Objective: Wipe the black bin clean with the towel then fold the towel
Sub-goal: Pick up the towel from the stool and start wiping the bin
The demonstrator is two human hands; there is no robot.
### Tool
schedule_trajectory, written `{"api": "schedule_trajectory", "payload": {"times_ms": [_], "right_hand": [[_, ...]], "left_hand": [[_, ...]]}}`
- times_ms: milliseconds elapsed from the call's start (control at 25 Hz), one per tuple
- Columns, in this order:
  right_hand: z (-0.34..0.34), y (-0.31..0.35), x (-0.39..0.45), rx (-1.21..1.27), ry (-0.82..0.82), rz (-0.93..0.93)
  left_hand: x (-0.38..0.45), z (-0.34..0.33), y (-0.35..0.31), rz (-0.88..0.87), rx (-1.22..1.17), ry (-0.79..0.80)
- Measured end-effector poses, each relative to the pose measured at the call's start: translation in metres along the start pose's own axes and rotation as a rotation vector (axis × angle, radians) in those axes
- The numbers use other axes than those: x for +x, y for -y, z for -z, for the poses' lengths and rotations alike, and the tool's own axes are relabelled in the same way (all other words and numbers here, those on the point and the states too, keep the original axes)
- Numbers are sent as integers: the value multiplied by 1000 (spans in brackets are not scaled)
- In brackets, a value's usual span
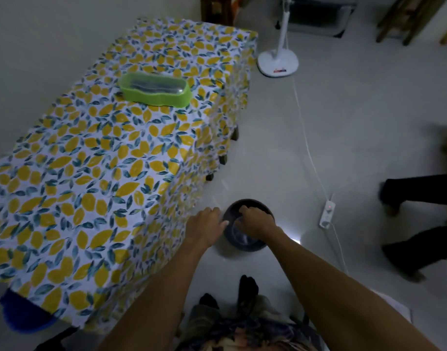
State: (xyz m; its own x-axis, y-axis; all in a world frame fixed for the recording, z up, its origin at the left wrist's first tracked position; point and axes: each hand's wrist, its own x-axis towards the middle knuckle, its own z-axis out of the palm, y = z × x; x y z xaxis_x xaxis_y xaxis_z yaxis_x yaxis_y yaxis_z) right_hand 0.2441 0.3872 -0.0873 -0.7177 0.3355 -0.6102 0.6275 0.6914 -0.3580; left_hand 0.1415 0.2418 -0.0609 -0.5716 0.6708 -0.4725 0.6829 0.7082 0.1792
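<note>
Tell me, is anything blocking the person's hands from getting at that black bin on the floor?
Nothing visible does. The black bin stands on open floor beside the cloth-covered table. The right hand is already down inside it, and the left hand rests at its rim. The towel can't be made out in the dim light.

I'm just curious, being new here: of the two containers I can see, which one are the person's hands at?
The black bin on the floor beside the table; the right hand reaches inside it. The green container sits untouched on the tablecloth.

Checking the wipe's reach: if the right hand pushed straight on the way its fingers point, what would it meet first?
Probably the black bin's far inner wall: the right hand is already inside it, fingers aimed away from the person. Depth is unclear.
</note>
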Motion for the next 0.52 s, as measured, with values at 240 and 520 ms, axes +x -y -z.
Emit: {"api": "schedule_trajectory", "payload": {"times_ms": [240,520], "right_hand": [[-33,-61,-34,192,3,-184],[-49,-85,-56,312,-59,-324]], "left_hand": [[9,-28,-57,-147,91,85],[19,-34,-93,-316,212,136]]}}
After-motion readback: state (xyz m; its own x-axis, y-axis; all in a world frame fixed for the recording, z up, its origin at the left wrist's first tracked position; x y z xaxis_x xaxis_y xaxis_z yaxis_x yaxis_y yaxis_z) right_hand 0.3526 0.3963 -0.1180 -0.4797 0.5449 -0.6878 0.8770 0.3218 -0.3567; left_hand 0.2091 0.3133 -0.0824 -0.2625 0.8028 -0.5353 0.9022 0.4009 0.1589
